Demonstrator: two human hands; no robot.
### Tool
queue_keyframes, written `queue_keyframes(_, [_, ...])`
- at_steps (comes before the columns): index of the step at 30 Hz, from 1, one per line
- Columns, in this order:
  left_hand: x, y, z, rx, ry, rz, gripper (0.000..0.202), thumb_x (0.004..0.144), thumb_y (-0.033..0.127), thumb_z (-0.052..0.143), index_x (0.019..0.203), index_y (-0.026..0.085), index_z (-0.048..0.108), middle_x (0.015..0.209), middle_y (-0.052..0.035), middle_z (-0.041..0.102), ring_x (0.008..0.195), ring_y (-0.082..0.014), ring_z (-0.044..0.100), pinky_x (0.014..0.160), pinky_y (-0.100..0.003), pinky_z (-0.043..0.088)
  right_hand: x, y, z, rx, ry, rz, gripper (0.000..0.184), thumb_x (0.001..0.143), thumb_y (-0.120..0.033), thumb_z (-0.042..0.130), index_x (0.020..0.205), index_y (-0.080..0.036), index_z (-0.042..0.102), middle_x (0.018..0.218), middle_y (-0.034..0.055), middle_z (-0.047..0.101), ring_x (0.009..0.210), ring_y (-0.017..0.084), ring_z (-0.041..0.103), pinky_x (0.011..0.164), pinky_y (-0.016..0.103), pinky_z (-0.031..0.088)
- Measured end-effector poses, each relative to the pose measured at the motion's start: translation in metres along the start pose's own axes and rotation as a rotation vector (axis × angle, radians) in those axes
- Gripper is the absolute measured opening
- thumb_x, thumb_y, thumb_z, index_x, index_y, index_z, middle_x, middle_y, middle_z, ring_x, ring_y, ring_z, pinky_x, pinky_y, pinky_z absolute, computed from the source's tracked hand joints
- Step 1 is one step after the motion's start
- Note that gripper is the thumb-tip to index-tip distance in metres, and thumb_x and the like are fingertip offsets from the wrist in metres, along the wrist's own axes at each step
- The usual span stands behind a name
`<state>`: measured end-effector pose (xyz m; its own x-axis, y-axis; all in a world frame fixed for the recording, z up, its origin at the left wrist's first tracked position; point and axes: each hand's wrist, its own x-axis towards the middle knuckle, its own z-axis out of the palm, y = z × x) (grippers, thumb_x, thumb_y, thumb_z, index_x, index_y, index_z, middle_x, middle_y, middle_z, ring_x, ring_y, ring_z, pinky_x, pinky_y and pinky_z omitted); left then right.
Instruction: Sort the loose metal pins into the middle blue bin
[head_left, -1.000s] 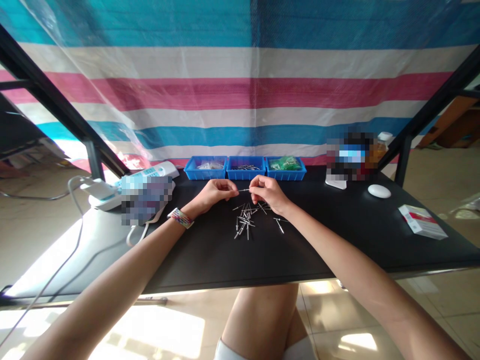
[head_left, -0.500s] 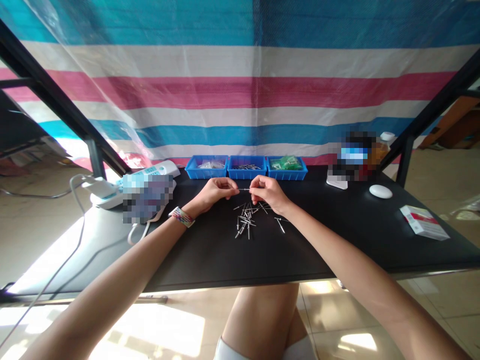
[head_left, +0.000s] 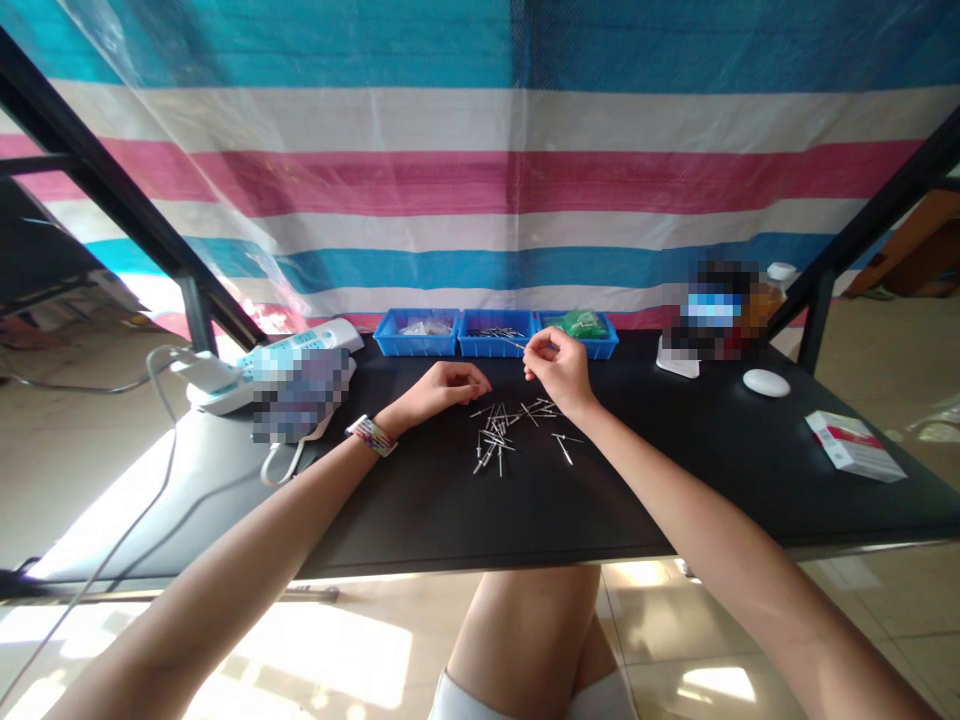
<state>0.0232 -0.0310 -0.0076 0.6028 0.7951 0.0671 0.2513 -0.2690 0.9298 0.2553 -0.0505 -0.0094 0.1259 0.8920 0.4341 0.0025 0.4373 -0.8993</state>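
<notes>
My right hand (head_left: 559, 368) is closed, pinching a thin silver blind rivet (head_left: 516, 344) between thumb and fingertips. The rivet points left, over the front edge of the middle blue bin (head_left: 496, 346), in which more rivets lie. To the left, my left hand (head_left: 448, 390) hovers low over the black table with fingers curled together; nothing shows in them. In front of the hands is a loose pile of silver rivets (head_left: 495, 435), with a few more (head_left: 564, 447) lying apart on its right.
A left blue bin (head_left: 416, 345) holds clear plastic bags; the right blue bin (head_left: 596, 350) holds green ones. Leftward are a power strip (head_left: 300, 350) with cables and a blurred phone-like object (head_left: 304, 395). A white oval object (head_left: 766, 383) and a small box (head_left: 855, 446) lie rightward.
The hands have parted. My right hand has moved up toward the middle bin with the rivet both hands held between them; my left hand has let go of it and stayed low.
</notes>
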Motion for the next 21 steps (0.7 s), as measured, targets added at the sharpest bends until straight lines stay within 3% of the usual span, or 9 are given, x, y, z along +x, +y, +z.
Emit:
queue_keyframes(5, [-0.003,0.0,0.005,0.189,-0.094,0.034,0.029,0.084,0.035,0.074,0.102,0.015,0.081,0.078,-0.0033,0.072,0.063,-0.013,0.055,0.057,-0.024,0.037,0.01,0.002,-0.01,-0.252,0.184,-0.184,0.007,0.076,-0.022,0.067,0.077,-0.023,0.059,0.064,-0.0038,0.06,0.049,0.013,0.055,0.048,0.026,0.043])
queue_keyframes(9, [-0.005,0.002,0.006,0.255,-0.096,0.062,0.024,0.083,0.029,0.073,0.101,0.016,0.081,0.083,-0.0036,0.074,0.067,-0.0131,0.058,0.06,-0.024,0.041,0.024,0.011,-0.015,-0.453,0.272,-0.263,0.003,0.081,-0.021,0.064,0.079,-0.023,0.062,0.074,0.0,0.068,0.052,0.013,0.054,0.055,0.028,0.045])
queue_keyframes(12, [-0.006,0.002,0.007,0.248,-0.094,0.066,0.024,0.082,0.025,0.072,0.102,0.015,0.08,0.08,-0.0022,0.072,0.066,-0.0126,0.057,0.059,-0.023,0.041,0.036,0.021,-0.015,-0.562,0.218,-0.307,0.007,0.085,-0.021,0.064,0.083,-0.021,0.07,0.087,0.0052,0.076,0.06,0.017,0.061,0.064,0.032,0.051])
queue_keyframes(16, [-0.006,0.002,0.008,0.214,-0.058,0.083,0.026,0.081,0.022,0.067,0.104,0.016,0.079,0.078,-0.001,0.066,0.068,-0.0134,0.057,0.06,-0.023,0.043,0.038,0.027,-0.015,-0.619,0.079,-0.361,0.016,0.089,-0.019,0.062,0.089,-0.02,0.078,0.102,0.0099,0.078,0.09,0.024,0.071,0.077,0.035,0.054])
queue_keyframes(21, [-0.008,0.006,0.009,0.353,-0.051,0.185,0.027,0.076,0.019,0.069,0.101,0.018,0.079,0.089,-0.0033,0.069,0.072,-0.0144,0.06,0.064,-0.025,0.047,0.021,0.023,-0.016,-0.645,0.011,-0.347,0.016,0.09,-0.017,0.06,0.089,-0.02,0.076,0.095,0.0078,0.073,0.078,0.021,0.064,0.077,0.035,0.052])
